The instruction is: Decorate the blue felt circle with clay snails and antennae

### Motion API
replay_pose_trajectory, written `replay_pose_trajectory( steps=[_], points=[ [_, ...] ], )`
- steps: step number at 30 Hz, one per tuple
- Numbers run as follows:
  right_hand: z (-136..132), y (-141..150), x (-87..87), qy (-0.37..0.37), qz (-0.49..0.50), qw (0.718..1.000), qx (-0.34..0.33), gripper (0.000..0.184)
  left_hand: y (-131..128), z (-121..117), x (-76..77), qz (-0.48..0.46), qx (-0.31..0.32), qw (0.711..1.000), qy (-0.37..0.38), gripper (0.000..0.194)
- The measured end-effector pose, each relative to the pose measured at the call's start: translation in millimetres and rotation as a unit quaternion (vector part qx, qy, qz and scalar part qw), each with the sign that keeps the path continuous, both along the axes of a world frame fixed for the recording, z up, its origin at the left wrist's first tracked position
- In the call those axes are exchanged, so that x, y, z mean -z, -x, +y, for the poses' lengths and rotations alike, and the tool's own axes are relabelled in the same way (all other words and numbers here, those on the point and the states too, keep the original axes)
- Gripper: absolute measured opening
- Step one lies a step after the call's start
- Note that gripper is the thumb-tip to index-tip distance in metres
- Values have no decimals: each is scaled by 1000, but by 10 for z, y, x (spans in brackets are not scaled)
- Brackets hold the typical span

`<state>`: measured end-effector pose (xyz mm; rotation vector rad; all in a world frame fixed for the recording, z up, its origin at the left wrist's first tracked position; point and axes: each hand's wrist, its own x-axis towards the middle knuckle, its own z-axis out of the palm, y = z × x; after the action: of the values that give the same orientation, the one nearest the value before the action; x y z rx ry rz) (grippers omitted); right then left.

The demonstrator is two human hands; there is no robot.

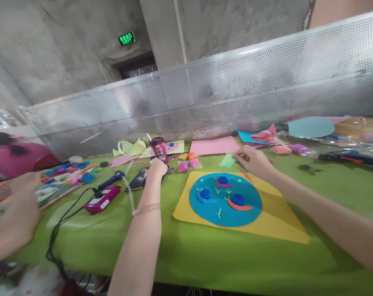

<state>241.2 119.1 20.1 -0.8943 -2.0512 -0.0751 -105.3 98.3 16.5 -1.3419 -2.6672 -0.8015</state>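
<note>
My left hand (157, 167) reaches to the front of a purple drink cup (159, 150) with a white straw, over a black phone-like item (138, 179). Its fingers are hidden behind the back of the hand. At the far edge of the yellow sheet (285, 224), my right hand (252, 159) is closed in a pinch on a small pale thing, beside a pale green packet (227, 161). A thin pink stick (245, 173) lies below it. On the yellow sheet is a blue disc (222, 216) bearing several snail-like clay shapes (238, 200) and small yellow marks.
Pink and yellow clay packets (189, 162) sit past the disc. A purple power box (102, 200) with black cables and a blue glue gun (111, 179) are at left. Another person's arm (23, 211) enters there. Blue-handled pliers-like tool (353, 157) lies right; a perforated metal panel (236, 90) stands behind.
</note>
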Motion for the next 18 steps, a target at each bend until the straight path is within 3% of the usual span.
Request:
replay_pose_trajectory(
  steps=[3,7,12,14,16,18],
  points=[
    [17,3,21,-10,-21,1000,-3,19,-89,12,8,13,-11,1000,15,62],
    [24,-7,15,-18,-32,999,-7,19,-261,6,4,13,34,997,72,66],
    [65,-12,22,-29,24,998,50,18,-414,15,-31,123,51,987,-93,51],
    [110,5,26,-34,83,993,74,18,-509,37,-28,153,124,972,-125,45],
    [178,35,52,-60,105,989,88,16,-647,64,4,158,250,947,-125,43],
    [255,68,116,-79,21,994,75,17,-812,84,57,136,372,913,-99,45]
  ],
)
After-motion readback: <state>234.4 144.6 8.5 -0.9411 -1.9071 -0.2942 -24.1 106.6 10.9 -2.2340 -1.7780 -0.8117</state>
